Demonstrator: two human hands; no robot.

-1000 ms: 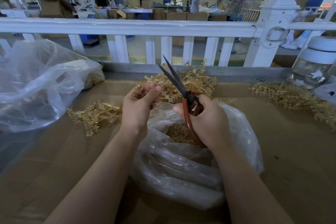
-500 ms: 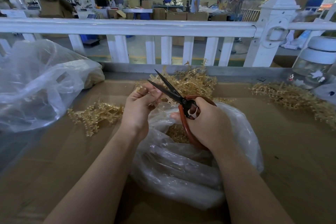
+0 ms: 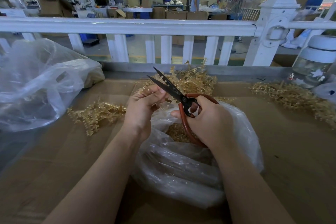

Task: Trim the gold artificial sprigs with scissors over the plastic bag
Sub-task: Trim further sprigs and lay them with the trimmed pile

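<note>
Scissors (image 3: 170,88) in right hand (image 3: 206,120), blades apart, tips up-left

**Scissors parted at a gold sprig above the bag**

The scissors (image 3: 174,92), dark blades and red-brown loop handles, point up-left with blades slightly apart around a gold sprig (image 3: 163,102). Below lies the crumpled clear plastic bag (image 3: 181,169), mouth open, gold trimmings (image 3: 175,132) inside. More gold sprigs (image 3: 196,80) lie heaped behind.
</note>
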